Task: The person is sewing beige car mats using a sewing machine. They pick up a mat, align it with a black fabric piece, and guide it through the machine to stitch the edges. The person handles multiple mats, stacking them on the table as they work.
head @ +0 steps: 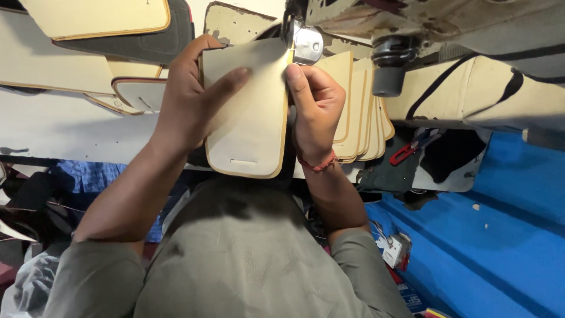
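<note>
Beige panel (250, 123) with a tan bound edge and a short slit (243, 161) near its rounded end, held flat over the near edge of the white tabletop (59, 123), with its far corner tucked up against the shiny metal foot (307, 44) of the sewing machine (424, 23)

Left hand (188, 100): wrapped around the panel's left edge, thumb laid across the face, fingers out of sight behind; a firm closed hold on the panel

Right hand (315, 112): half curled, thumb pressed along the panel's right bound edge just below the foot, remaining fingers folded under; a pinching hold on that edge. Red thread band (318, 165) on the wrist

Beside the right hand, just beyond it: fanned stack of matching panels (362, 118). Further right: red-handled tool (403, 154) lying below the machine. Larger tan-edged pieces (94, 17) on the far side of the tabletop

Step in hand, judged from the hold: lining up the right bound edge with the foot, at the start of a seam. Cannot tell whether the needle is down or the foot lowered

Requirements for the next move, as a judgement:
- Keep the bound edge parallel to the foot
- Keep the right thumb clear of the needle zone
- Steer with the left hand, feed with the right
- Keep the panel flat, without buckling at the corner
</note>
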